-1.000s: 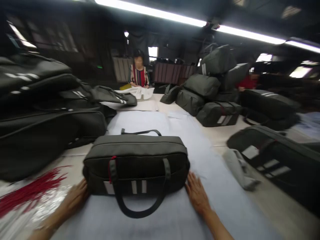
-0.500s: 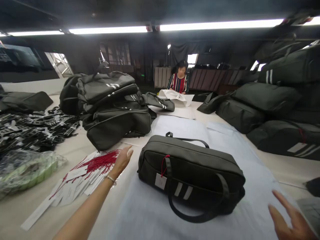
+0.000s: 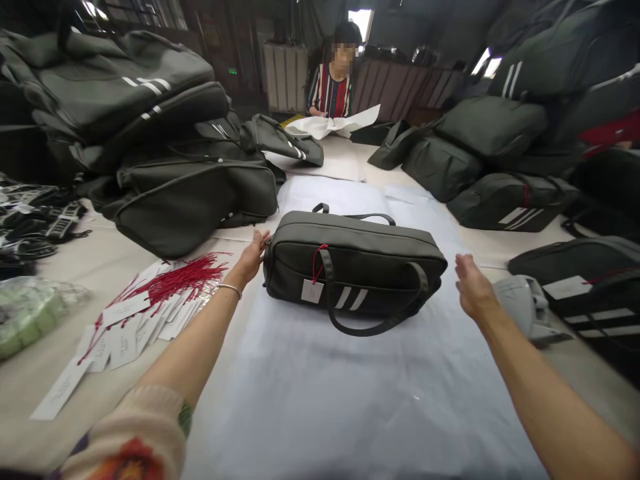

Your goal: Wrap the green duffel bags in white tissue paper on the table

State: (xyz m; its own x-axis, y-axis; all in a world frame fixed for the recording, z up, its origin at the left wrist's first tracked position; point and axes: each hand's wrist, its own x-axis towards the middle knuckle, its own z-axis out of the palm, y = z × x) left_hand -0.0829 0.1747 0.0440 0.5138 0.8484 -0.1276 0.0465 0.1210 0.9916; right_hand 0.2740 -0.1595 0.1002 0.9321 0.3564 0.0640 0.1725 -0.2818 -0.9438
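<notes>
A dark green duffel bag (image 3: 295, 257) with two pale stripes lies on white sheeting (image 3: 320, 393) in front of me. A white hang tag (image 3: 313, 291) on a red cord dangles from its front strap. My left hand (image 3: 253, 257) is at the bag's left end, fingers stretched toward it and at or close to touching. Right of the bag, my right hand (image 3: 473, 287) is held apart from it with the fingers extended. Neither hand grips anything. Left of my left forearm, a fan of white tags (image 3: 135, 333) with red cords (image 3: 175, 280) lies on the table.
Dark bags (image 3: 190, 193) are heaped at the left, more bags (image 3: 490, 133) at the right. Black straps (image 3: 40, 220) and a plastic-wrapped green roll (image 3: 30, 313) lie far left. A grey-white device (image 3: 520, 307) stands beyond my right hand. Across the table, a person (image 3: 333, 87) handles white sheet material (image 3: 335, 125).
My left hand has come from over the red cords to the bag's left end. My right hand has reached forward beside the bag's right end. The view has tilted down.
</notes>
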